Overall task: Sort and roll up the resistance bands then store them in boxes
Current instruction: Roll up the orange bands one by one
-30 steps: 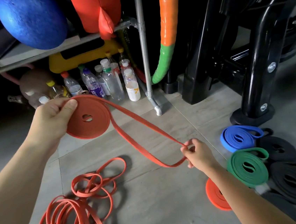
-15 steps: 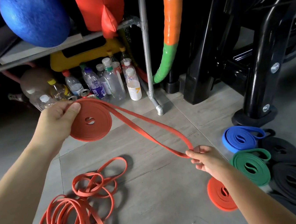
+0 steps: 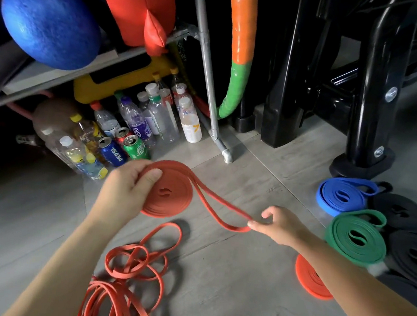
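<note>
Under the shelf at left sat a blue Pepsi can [image 3: 113, 153] among plastic bottles [image 3: 155, 116], other labels unreadable. Left hand [image 3: 128, 190] gripped the coiled red rubber resistance band [image 3: 173, 192], thumb on top. Loose red bands [image 3: 125, 277] ran off frame below. Right hand [image 3: 281, 226] pinched the band's loop end. Rolled blue band [image 3: 339, 196], green band [image 3: 356, 236], half-cropped black bands [image 3: 413, 254] lay right.

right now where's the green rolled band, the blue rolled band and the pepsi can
green rolled band [image 3: 356, 237]: head view, on its flat coiled top
blue rolled band [image 3: 340, 194]: head view, on its coiled top
pepsi can [image 3: 112, 153]: head view, on its blue side
</note>
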Demonstrator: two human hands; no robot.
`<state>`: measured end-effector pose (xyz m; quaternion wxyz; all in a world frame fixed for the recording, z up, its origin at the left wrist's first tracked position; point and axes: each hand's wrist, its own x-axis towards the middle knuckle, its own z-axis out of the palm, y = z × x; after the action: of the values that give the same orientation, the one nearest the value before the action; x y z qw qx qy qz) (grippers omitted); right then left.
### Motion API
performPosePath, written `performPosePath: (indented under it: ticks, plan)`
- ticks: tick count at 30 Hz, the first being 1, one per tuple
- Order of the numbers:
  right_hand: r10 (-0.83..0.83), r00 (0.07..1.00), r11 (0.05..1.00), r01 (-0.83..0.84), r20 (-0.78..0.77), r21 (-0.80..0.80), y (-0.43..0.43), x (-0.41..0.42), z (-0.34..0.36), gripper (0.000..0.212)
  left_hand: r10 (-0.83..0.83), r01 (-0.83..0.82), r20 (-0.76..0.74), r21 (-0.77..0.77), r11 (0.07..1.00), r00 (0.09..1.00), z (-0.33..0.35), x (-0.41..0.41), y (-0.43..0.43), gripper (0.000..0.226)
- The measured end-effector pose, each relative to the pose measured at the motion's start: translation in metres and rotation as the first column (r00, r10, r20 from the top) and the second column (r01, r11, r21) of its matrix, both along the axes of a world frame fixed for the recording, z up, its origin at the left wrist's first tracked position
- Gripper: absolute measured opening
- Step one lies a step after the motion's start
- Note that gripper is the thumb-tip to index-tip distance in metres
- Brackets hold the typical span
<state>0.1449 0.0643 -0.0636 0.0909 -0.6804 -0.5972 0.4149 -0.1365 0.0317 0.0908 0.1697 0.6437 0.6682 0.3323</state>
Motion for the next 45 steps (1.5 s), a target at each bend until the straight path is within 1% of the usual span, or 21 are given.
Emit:
performPosePath:
  ticks: [1,2,3,5,6,8,10,11,14,16,20,22,24,26,28,30,32,34,36,40,45]
  plan:
    - [-0.013,1.0,0.998,0.013,-0.005,0.067,0.0,-0.005,0.004,0.059,-0.04,0.04,-0.022,-0.003,0.999,0.999,-0.003,0.008,-0.002,0.01]
    - [-0.023,0.998,0.989,0.033,-0.066,0.143,-0.001,-0.011,0.011,0.06,-0.075,0.075,-0.03,-0.013,0.997,0.997,-0.005,0.014,-0.003,0.011]
    - [-0.017,0.983,0.976,0.056,-0.185,0.208,-0.001,-0.017,0.02,0.056,-0.105,0.104,-0.038,-0.027,0.994,0.994,-0.007,0.019,-0.004,0.01]
    - [0.054,0.895,0.953,0.086,-0.442,0.291,-0.003,-0.032,0.043,0.046,-0.166,0.163,-0.067,-0.044,0.986,0.984,-0.009,0.027,-0.005,0.011]
    - [0.114,0.84,0.944,0.075,-0.531,0.321,-0.004,-0.039,0.055,0.044,-0.199,0.196,-0.078,-0.043,0.98,0.977,-0.009,0.03,-0.006,0.013]
    - [0.22,0.756,0.933,0.022,-0.617,0.359,-0.007,-0.049,0.072,0.043,-0.259,0.257,-0.084,-0.031,0.966,0.962,-0.008,0.035,-0.006,0.016]
    - [0.276,0.711,0.924,-0.012,-0.647,0.382,-0.009,-0.057,0.082,0.031,-0.298,0.298,-0.09,-0.011,0.954,0.95,-0.007,0.037,-0.005,0.008]
    - [0.273,0.704,0.925,-0.005,-0.656,0.38,-0.01,-0.058,0.084,0.024,-0.302,0.303,-0.098,-0.004,0.953,0.948,-0.007,0.038,-0.005,0.007]
    - [0.239,0.733,0.918,0.044,-0.637,0.395,-0.01,-0.059,0.086,0.015,-0.293,0.294,-0.114,-0.008,0.956,0.949,-0.008,0.036,-0.005,0.009]
    - [0.252,0.73,0.92,0.024,-0.635,0.392,-0.01,-0.059,0.085,0.016,-0.275,0.275,-0.107,-0.016,0.961,0.955,-0.008,0.035,-0.006,0.012]
    - [0.264,0.721,0.927,-0.006,-0.641,0.374,-0.01,-0.058,0.081,0.021,-0.224,0.226,0.052,-0.034,0.974,0.973,-0.004,0.036,-0.009,0.032]
    - [0.252,0.697,0.936,0.001,-0.671,0.353,-0.008,-0.056,0.082,0.02,-0.251,0.256,0.09,-0.041,0.966,0.964,0.0,0.039,-0.01,0.036]
    - [0.27,0.67,0.936,-0.015,-0.692,0.351,-0.006,-0.055,0.082,0.018,-0.339,0.339,0.007,-0.015,0.941,0.941,0.006,0.044,-0.012,0.042]
    - [0.277,0.659,0.939,-0.031,-0.699,0.344,-0.005,-0.052,0.082,0.014,-0.449,0.459,-0.18,0.014,0.888,0.875,0.009,0.047,-0.012,0.04]
    - [0.304,0.683,0.935,-0.079,-0.664,0.347,-0.004,-0.048,0.082,0.01,-0.495,0.508,-0.31,-0.044,0.86,0.812,0.01,0.048,-0.012,0.04]
    - [0.356,0.733,0.918,-0.158,-0.579,0.364,-0.003,-0.045,0.081,0.014,-0.493,0.489,-0.35,-0.108,0.866,0.797,0.008,0.049,-0.012,0.034]
    - [0.378,0.745,0.915,-0.211,-0.55,0.344,-0.002,-0.043,0.086,0.015,-0.48,0.463,-0.267,-0.126,0.877,0.836,0.003,0.051,-0.013,0.025]
    - [0.371,0.763,0.921,-0.227,-0.53,0.317,-0.001,-0.041,0.089,0.01,-0.413,0.398,-0.105,-0.134,0.907,0.905,0.0,0.053,-0.013,0.029]
    - [0.374,0.776,0.918,-0.229,-0.509,0.325,-0.001,-0.041,0.093,0.016,-0.346,0.346,0.017,-0.121,0.931,0.938,-0.003,0.055,-0.012,0.035]
    - [0.347,0.712,0.934,-0.201,-0.611,0.297,-0.003,-0.041,0.098,0.019,-0.262,0.271,0.154,-0.04,0.962,0.953,-0.005,0.052,-0.013,0.036]
    - [0.263,0.734,0.953,-0.098,-0.626,0.286,-0.01,-0.037,0.092,0.016,-0.146,0.144,0.3,0.028,0.989,0.943,-0.008,0.043,-0.009,0.034]
